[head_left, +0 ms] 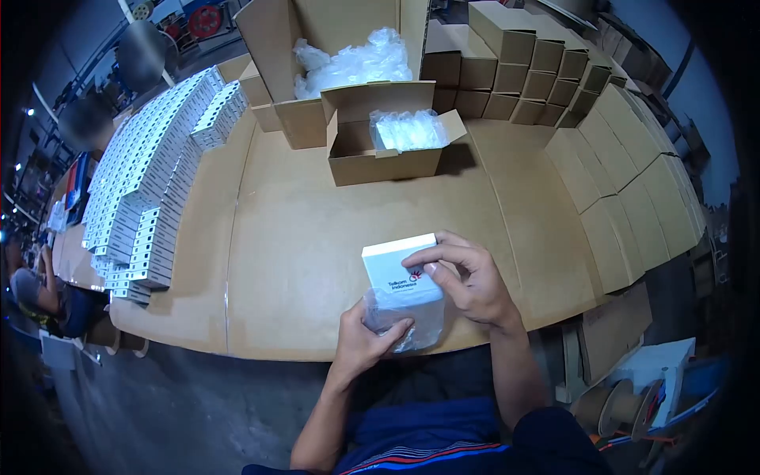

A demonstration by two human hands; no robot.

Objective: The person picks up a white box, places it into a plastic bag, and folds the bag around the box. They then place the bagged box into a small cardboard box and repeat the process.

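Observation:
A small white box (pixel 388 266) printed "Telkom Indonesia" is held tilted above the table's near edge, its lower part inside a clear plastic bag (pixel 423 323). My left hand (pixel 366 336) grips the bag and the box's lower end, thumb across the front. My right hand (pixel 467 277) holds the box's upper right side, with thumb and forefinger on the printed face; its other fingers are partly hidden behind the box. Farther back, an open cardboard carton (pixel 380 169) contains bagged items (pixel 408 131) in clear plastic.
Stacked white boxes (pixel 146 170) line the left of the cardboard-covered table (pixel 317 237). A large carton (pixel 305 127) of plastic bags (pixel 356 59) stands at the back. Brown cartons (pixel 507 79) are piled back right, with more (pixel 625 190) at the right edge. Another person (pixel 39 285) sits far left.

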